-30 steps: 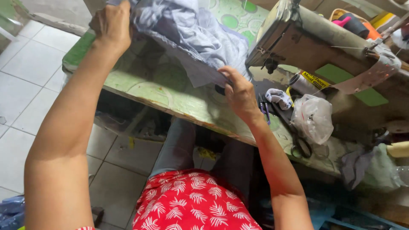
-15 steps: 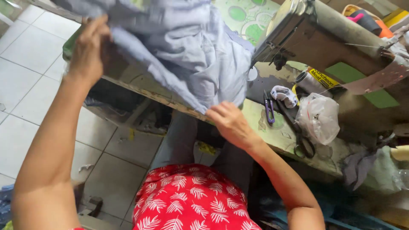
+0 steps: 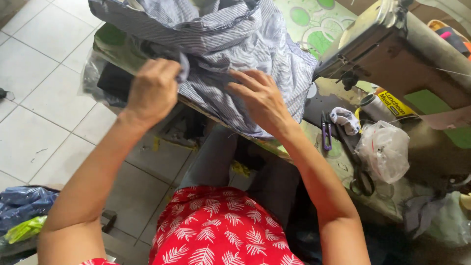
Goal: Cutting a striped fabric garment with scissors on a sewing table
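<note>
A blue-and-white striped garment (image 3: 221, 54) lies bunched over the front edge of a green patterned sewing table (image 3: 314, 22). My left hand (image 3: 153, 91) grips a fold of the garment at its left side. The fingers of my right hand (image 3: 260, 98) are spread flat on the cloth near its lower middle, pressing it. A beige sewing machine (image 3: 392, 44) stands just right of the cloth.
On the table right of my right hand lie a purple thread snipper (image 3: 326, 135), black scissors (image 3: 360, 179), a crumpled clear plastic bag (image 3: 385, 149) and a white thread spool (image 3: 375, 105). White tiled floor (image 3: 39, 113) spreads at left, with a blue bag (image 3: 22, 203) lower left.
The garment has been drawn toward me over the table edge. My left hand came down and right to grip it; my right hand moved up onto the cloth.
</note>
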